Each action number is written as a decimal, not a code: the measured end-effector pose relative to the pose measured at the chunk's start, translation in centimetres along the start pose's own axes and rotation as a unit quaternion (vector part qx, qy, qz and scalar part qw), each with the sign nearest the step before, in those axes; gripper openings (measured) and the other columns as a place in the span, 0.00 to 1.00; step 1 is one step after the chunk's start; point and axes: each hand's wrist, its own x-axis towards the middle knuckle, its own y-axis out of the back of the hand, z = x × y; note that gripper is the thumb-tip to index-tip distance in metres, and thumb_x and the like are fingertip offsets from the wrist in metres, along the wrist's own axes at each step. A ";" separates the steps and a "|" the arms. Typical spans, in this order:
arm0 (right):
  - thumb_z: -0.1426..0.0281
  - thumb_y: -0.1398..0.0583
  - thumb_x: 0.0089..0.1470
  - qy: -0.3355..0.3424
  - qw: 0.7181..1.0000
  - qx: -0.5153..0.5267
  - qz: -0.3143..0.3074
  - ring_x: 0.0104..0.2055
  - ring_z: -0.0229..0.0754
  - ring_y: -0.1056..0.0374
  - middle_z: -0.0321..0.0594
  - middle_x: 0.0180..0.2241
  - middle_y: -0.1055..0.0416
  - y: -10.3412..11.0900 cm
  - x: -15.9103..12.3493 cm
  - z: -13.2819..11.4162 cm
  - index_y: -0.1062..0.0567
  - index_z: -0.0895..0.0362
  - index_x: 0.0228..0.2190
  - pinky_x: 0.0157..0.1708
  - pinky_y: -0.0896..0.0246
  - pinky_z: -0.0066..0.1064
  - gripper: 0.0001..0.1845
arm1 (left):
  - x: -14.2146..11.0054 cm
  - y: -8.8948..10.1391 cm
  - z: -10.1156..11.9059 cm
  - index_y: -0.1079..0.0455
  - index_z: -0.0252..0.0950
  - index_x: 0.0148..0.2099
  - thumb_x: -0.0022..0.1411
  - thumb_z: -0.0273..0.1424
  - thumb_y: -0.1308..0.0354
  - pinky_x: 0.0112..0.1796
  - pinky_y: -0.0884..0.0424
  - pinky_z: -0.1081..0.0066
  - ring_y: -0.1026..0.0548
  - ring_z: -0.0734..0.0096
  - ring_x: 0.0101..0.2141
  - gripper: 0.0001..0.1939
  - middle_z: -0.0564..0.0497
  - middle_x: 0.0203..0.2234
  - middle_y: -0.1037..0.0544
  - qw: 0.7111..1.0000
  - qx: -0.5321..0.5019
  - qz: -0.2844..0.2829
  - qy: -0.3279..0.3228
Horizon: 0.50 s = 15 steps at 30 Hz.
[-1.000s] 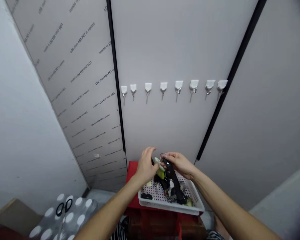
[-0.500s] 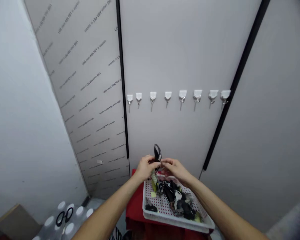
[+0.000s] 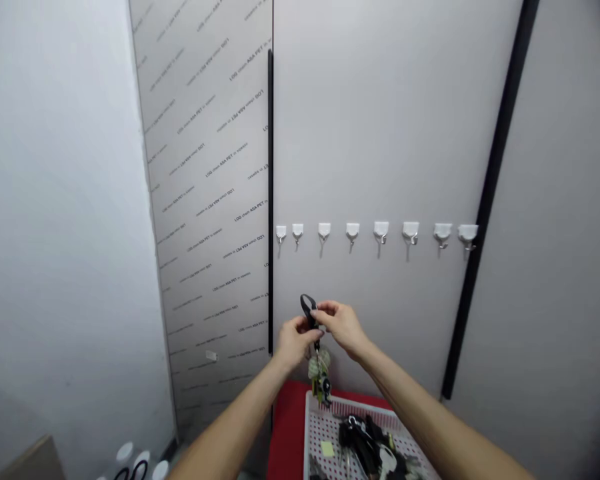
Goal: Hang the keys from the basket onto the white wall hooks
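A keychain with a black strap loop (image 3: pixel 307 305) is held up in front of the cabinet door, its green and pale charms (image 3: pixel 320 373) dangling below. My left hand (image 3: pixel 294 343) pinches the strap's lower part from the left. With thumb and fingertips, my right hand (image 3: pixel 343 325) grips the strap's upper loop from the right. Beneath the hands is a white perforated basket (image 3: pixel 353 401) holding a pile of keys and black straps (image 3: pixel 363 443). Above the hands, a row of white adhesive hooks (image 3: pixel 353 230) runs across the door; nothing hangs on them.
The basket stands on a red surface (image 3: pixel 287 427). Long black door handles (image 3: pixel 271 200) run vertically on both sides of the hooks. At lower left are white-capped bottles (image 3: pixel 125 452), black-handled scissors (image 3: pixel 139 471) and a cardboard piece (image 3: pixel 35 460).
The keychain has been raised clear of the basket, its charms now hanging freely. My right hand has moved up onto the loop. The view has tilted upward.
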 end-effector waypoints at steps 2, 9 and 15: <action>0.70 0.44 0.30 0.022 1.000 0.008 0.010 0.20 0.30 0.43 0.33 0.17 0.37 -0.7 1.2 -1.7 0.33 0.61 0.20 0.20 0.50 0.23 0.08 | 1.0 0.9 1.3 0.38 0.30 0.23 0.36 0.27 0.45 0.19 0.45 0.79 0.41 0.83 0.18 0.08 0.58 0.14 0.37 0.999 -0.027 0.033 -0.001; 0.68 0.45 0.31 0.071 0.996 0.000 0.046 0.20 0.30 0.43 0.34 0.17 0.37 -3.9 5.9 -5.3 0.32 0.62 0.22 0.19 0.49 0.22 0.11 | 5.1 4.4 6.4 0.41 0.31 0.22 0.38 0.32 0.45 0.18 0.43 0.82 0.39 0.86 0.16 0.10 0.58 0.14 0.37 0.980 -0.159 0.116 -0.022; 0.65 0.47 0.34 0.105 0.985 -0.072 0.116 0.22 0.33 0.39 0.37 0.20 0.33 -6.2 9.0 -6.8 0.30 0.61 0.23 0.20 0.47 0.22 0.13 | 8.0 6.2 9.6 0.40 0.31 0.24 0.39 0.29 0.45 0.20 0.40 0.81 0.37 0.85 0.16 0.08 0.56 0.16 0.35 0.980 -0.097 0.157 -0.070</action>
